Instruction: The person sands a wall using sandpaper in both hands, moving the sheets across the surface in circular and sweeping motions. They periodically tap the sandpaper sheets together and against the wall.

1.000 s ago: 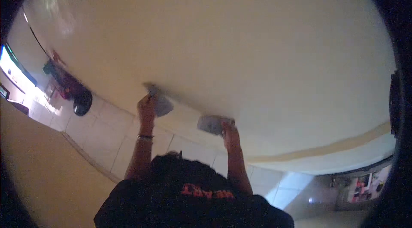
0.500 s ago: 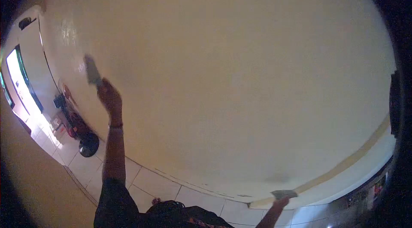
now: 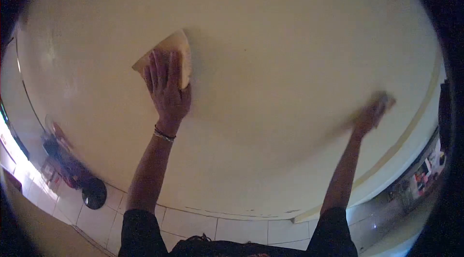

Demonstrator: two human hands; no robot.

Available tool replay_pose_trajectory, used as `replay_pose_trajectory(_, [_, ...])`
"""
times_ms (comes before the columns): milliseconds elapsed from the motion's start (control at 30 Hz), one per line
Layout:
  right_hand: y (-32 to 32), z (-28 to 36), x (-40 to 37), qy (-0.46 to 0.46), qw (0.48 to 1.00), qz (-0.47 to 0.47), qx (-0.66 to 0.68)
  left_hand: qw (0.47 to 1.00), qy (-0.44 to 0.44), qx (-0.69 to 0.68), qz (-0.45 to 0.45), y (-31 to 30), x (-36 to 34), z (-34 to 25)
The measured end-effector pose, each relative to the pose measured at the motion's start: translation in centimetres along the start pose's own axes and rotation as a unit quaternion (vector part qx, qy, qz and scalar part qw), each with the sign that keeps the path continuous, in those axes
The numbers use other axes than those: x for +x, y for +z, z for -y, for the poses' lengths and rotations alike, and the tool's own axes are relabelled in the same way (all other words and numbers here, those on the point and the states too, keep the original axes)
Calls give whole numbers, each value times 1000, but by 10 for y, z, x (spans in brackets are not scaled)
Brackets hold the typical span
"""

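Both hands sit higher than half a second ago. I see the left hand [image 3: 166, 85] spread flat, fingers open, pressing a pale pad [image 3: 170, 45] against the cream wall [image 3: 270, 39]. The right hand [image 3: 368, 116] is on the wall well apart, blurred; I cannot tell its grip. The tiled floor [image 3: 193, 220] lies below.

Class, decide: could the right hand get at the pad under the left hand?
Probably yes: only bare wall lies between the right hand and the pad pinned by the left hand.
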State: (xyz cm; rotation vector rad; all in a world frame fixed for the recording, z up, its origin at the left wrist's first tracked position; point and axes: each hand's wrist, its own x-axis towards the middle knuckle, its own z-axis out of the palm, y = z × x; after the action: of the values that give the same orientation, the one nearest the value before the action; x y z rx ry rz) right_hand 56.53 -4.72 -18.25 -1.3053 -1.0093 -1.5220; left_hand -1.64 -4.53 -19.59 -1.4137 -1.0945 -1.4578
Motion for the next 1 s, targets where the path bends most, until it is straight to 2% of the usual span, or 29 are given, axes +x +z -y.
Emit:
replay_pose_trajectory(33, [-12, 54, 21, 32, 999, 13, 39, 999, 0, 16, 28, -2, -2, 1])
replay_pose_trajectory(67, [-49, 135, 48, 214, 915, 107, 325, 998, 1, 30, 55, -3, -2, 3])
replay_pose_trajectory(100, [-53, 189, 37, 76, 982, 58, 166, 998, 3, 19, 60, -1, -5, 5])
replay_pose_trajectory(133, [-93, 252, 41, -12, 952, 79, 295, 999, 3, 11, 34, 0, -7, 4])
replay_pose_trajectory(167, [-107, 290, 22, -127, 951, 147, 240, 1000, 5, -2, 11, 3, -9, 0])
replay_pose_trajectory(200, [-125, 316, 8, -235, 875, 262, 332, 999, 10, -26, 21, 3, -10, -2])
replay_pose_trajectory(233, [-132, 322, -3, -369, 786, 278, 412, 999, 17, -16, 24, 2, -12, -3])
replay_pose_trajectory(300, [-136, 323, 29, -207, 678, 466, 529, 999, 28, -22, 23, 8, -13, 0])
replay_pose_trajectory(333, [-107, 308, 32, -246, 773, 374, 449, 999, 33, -23, 5, 10, -15, 0])
replay_pose_trajectory(367, [-91, 284, 49, -255, 868, 216, 368, 999, 38, -21, -13, 9, -15, 2])
replay_pose_trajectory(400, [-98, 256, 83, -232, 925, 104, 282, 998, 42, -33, -16, 10, -16, 1])
replay_pose_trajectory(433, [-85, 231, 102, -97, 934, 82, 333, 999, 41, -18, -15, 8, -12, 4])
replay_pose_trajectory(467, [-85, 211, 120, -18, 933, 22, 359, 999, 39, -4, -13, 9, -11, 5])
replay_pose_trajectory(500, [-55, 168, 109, -28, 986, -24, 160, 999, 31, 44, -2, 9, -12, 5])
replay_pose_trajectory(533, [-43, 156, 81, -23, 989, -25, 145, 999, 38, 29, -3, 10, -14, 7])
replay_pose_trajectory(600, [-27, 150, 38, 130, 987, -22, 88, 999, 40, 30, -6, 16, -20, 10])
replay_pose_trajectory(633, [-61, 185, 37, 153, 972, 44, 170, 999, 46, 22, -18, 14, -18, 8])
replay_pose_trajectory(667, [-81, 205, 12, 93, 954, 93, 270, 998, 49, 15, -29, 13, -17, 3])
replay_pose_trajectory(700, [-88, 217, -20, -98, 966, 136, 198, 998, 55, 18, -37, 13, -17, 7])
replay_pose_trajectory(733, [-104, 223, -31, -149, 917, 241, 280, 997, 62, 23, -42, 12, -17, 3])
replay_pose_trajectory(800, [-115, 193, -34, -312, 847, 251, 349, 992, 96, -56, -55, -2, 3, -24])
replay_pose_trajectory(833, [-112, 168, -31, -300, 853, 253, 343, 991, 107, -66, -53, 4, 1, -27])
replay_pose_trajectory(900, [-94, 107, -10, -308, 891, 223, 247, 996, 62, -2, -57, 15, 0, -20])
replay_pose_trajectory(933, [-81, 74, -2, -267, 909, 209, 242, 996, 72, -6, -54, 16, -2, -29])
replay_pose_trajectory(967, [-74, 40, 8, -232, 929, 190, 218, 998, 11, -30, -57, 19, -1, -42])
replay_pose_trajectory(1000, [-81, 18, -2, -149, 949, 201, 194, 995, -53, -57, -69, 7, -13, -34])
